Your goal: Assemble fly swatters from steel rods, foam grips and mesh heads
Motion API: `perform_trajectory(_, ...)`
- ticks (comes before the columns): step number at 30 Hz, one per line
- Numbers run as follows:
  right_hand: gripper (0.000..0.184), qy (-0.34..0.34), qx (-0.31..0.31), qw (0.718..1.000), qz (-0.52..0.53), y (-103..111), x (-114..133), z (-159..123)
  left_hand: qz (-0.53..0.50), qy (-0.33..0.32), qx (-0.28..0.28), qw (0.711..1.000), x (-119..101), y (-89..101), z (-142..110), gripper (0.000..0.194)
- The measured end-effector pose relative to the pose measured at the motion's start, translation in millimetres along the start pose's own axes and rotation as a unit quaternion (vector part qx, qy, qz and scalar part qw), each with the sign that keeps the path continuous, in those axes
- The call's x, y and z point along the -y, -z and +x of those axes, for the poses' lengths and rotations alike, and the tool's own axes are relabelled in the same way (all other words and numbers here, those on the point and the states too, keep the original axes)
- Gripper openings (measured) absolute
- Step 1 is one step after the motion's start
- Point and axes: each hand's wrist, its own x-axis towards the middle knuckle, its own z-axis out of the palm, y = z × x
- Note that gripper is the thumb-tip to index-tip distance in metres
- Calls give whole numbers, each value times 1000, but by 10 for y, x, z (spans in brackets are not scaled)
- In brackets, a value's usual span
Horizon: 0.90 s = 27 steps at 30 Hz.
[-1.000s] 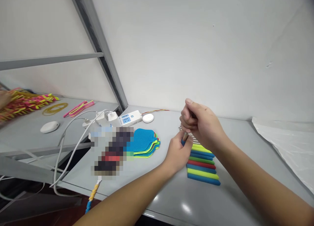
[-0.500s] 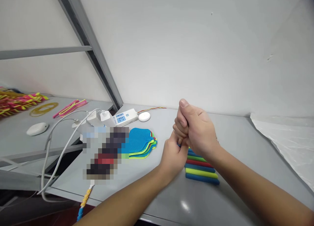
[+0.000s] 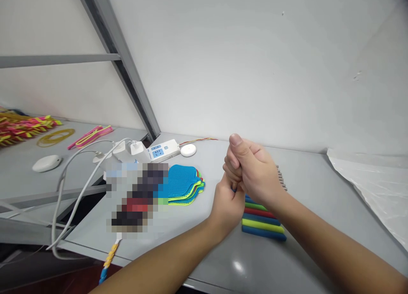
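Blue piece [image 3: 233, 190]: held up between my two hands above the desk [image 3: 321, 179], only a sliver of it showing, the rest covered by fingers. Left hand [image 3: 228, 204] is curled round it below; right hand [image 3: 255, 171] is a closed fist pressed on top, seemingly on the same piece, though the fingers hide its hold. Main risk, as I judge it: a push or twist between the fists slips, the top fist jerks and the knuckles knock together. Likely cause: a smooth surface or uneven squeeze. Misalignment could also pass unnoticed, the joint being out of my sight. Coloured tubes [image 3: 262, 226] lie in a row just under my right forearm; a drop of the wrist might set them rolling, being round. Metal ends [image 3: 282, 181] show past that wrist and could be nudged likewise. Further left, the perforated stack [image 3: 181, 181] is uneven; a wide elbow might topple it towards the power strip [image 3: 164, 151].
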Motion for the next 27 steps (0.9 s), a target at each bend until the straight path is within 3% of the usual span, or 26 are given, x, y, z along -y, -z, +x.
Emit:
perform_trajectory(4, 48, -9, 7, 1000, -3, 16, 15, -29, -17, -18, 0, 1000, -41, -12, -5, 18)
perform_trajectory(12, 45, -6, -41, 999, -4, 99, 196, -13, -19, -37, -21, 999, -131, -24, -10, 18)
perform_trajectory(16, 42, 55, -81, 995, 2, 191, 431, -16, -57, -67, -2, 996, -146, 25, -13, 24)
perform_trajectory(20, 40, 89, -130, 987, 31, 352, 627, -28, -90, -33, 34, 995, -167, 84, 40, 36)
perform_trajectory(23, 40, 106, -146, 983, 17, 484, 712, -26, -35, -27, 61, 997, -157, 107, 45, 46)
perform_trajectory(27, 41, 139, -145, 979, -17, 627, 829, -30, 30, -59, 105, 992, -126, 110, -19, 37)
